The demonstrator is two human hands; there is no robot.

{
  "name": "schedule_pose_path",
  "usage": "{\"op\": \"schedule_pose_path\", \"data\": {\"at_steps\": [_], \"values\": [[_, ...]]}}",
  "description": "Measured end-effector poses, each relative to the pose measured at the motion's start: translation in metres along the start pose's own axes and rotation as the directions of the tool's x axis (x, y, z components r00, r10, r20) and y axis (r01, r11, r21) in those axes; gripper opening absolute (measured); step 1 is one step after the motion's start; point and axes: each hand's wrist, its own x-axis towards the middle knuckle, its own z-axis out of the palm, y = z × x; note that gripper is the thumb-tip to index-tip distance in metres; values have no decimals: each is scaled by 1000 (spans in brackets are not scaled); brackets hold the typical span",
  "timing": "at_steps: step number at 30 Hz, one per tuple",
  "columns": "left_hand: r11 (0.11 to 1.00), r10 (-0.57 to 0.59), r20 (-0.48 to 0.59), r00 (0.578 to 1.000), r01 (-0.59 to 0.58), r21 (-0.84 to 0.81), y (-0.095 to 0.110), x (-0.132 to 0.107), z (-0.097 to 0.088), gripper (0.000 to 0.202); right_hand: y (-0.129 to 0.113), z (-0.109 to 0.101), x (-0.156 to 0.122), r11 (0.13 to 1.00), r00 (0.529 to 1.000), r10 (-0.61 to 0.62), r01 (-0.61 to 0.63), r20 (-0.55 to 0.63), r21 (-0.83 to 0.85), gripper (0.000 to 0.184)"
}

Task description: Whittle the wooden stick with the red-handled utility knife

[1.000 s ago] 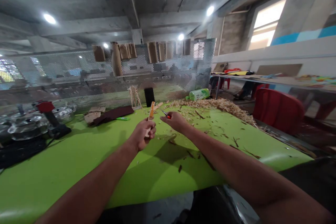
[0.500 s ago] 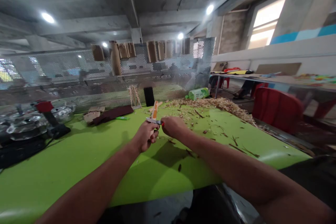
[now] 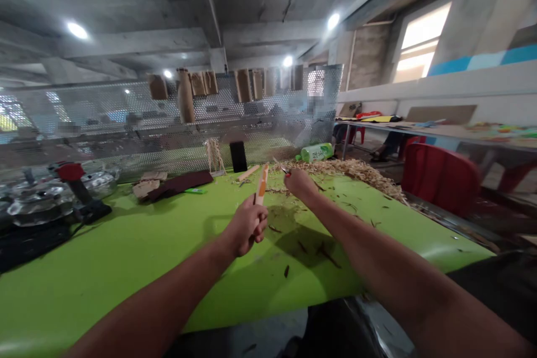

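Note:
My left hand [image 3: 247,228] grips a flat wooden stick [image 3: 262,184] upright, its orange-tinted face showing above my fingers. My right hand [image 3: 300,183] holds a small knife with a red handle [image 3: 284,169], its short blade pointing up and left. The blade stands apart from the stick, with a gap between them. Both hands are above a bright green table [image 3: 126,251] strewn with dark wood chips. A pile of pale wood shavings [image 3: 344,170] lies just past my right hand.
A loose wooden stick [image 3: 247,173], a black phone [image 3: 238,156], a green bottle [image 3: 316,152] and a dark cloth [image 3: 180,185] lie at the table's far side. Glass bowls [image 3: 36,207] and a red-topped tool [image 3: 71,172] stand left. A perforated metal screen [image 3: 126,117] rises behind.
The knife has come away from the stick, moving up and right with my right hand. My left hand and the stick have shifted slightly right.

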Motion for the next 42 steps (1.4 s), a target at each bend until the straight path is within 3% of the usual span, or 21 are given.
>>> {"op": "schedule_pose_path", "data": {"at_steps": [3,7,11,32,42], "values": [[995,20,-38,999,-24,-101,2,8,-11,44,-17,9,-15,997,997,-72,72,-37,-8,37],[986,47,-82,996,-59,-154,6,14,-18,29,-42,22,-41,938,949,-312,316,46,-142,28],[985,61,-105,993,-77,-153,8,15,-17,24,-53,23,-56,887,921,-369,389,123,-248,29],[999,19,-70,997,-22,-31,14,7,-8,23,-39,19,-41,872,922,-385,376,35,-313,33],[999,25,-20,999,-25,-24,3,13,-19,28,-34,19,-30,866,929,-370,353,20,-355,36]]}}
